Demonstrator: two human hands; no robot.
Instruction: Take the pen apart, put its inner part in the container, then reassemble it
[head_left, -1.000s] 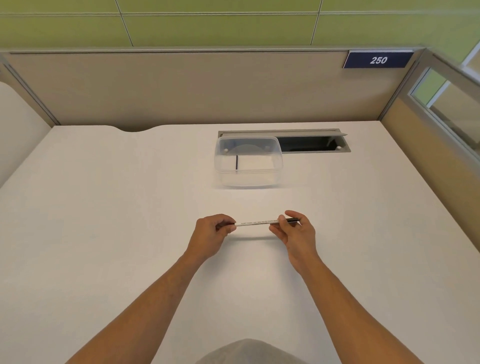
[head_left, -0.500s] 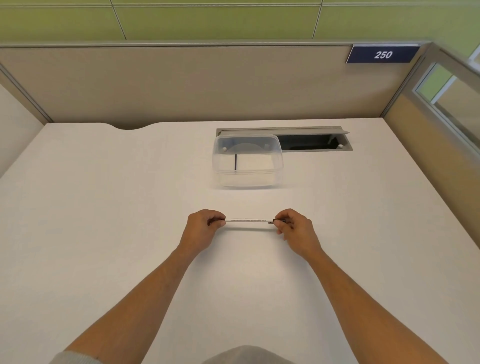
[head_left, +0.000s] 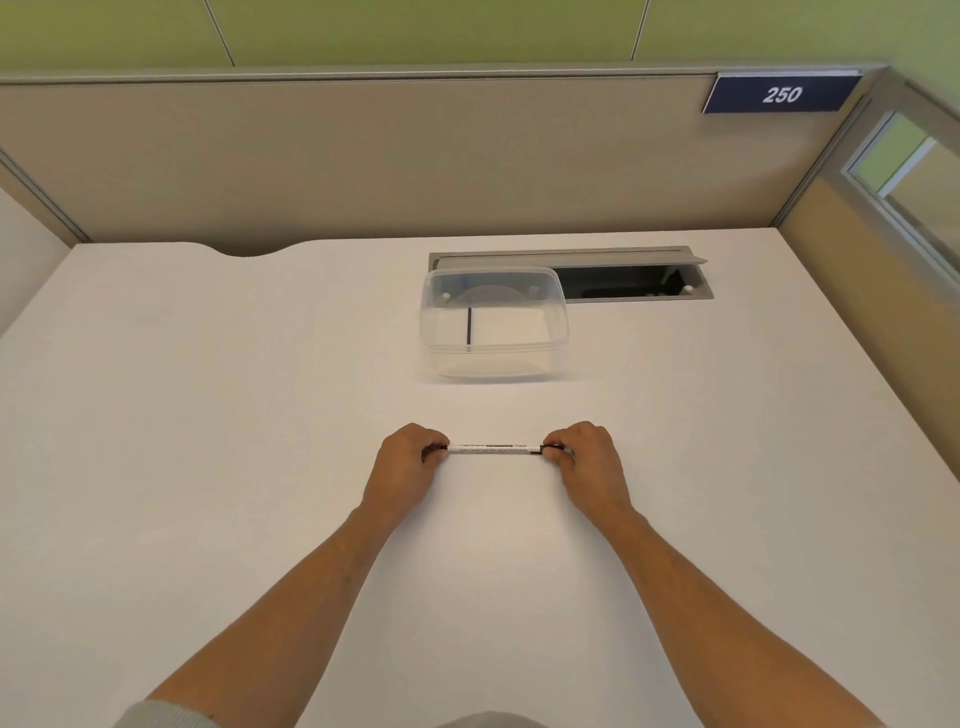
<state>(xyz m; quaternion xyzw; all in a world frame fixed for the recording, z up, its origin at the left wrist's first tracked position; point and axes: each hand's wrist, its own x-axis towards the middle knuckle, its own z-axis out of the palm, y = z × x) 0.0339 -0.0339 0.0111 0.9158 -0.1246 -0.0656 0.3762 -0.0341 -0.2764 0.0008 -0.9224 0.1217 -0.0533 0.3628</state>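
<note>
A slim white pen (head_left: 493, 448) with printed text and dark ends is held level just above the white desk (head_left: 208, 415). My left hand (head_left: 408, 460) pinches its left end and my right hand (head_left: 587, 460) pinches its right end; both tips are hidden by my fingers. Farther back stands a clear plastic container (head_left: 493, 358). Inside it lies a thin dark inner part (head_left: 469, 326), pointing away from me.
Behind the container an open grey cable slot (head_left: 623, 283) is cut into the desk. Beige partition walls close the back and right sides, with a blue sign reading 250 (head_left: 782, 94) at the upper right.
The pen went from slightly tilted to level. My right hand slid outward along it to the right end, covering the dark tip that stuck out before. Both hands stayed on the pen.
</note>
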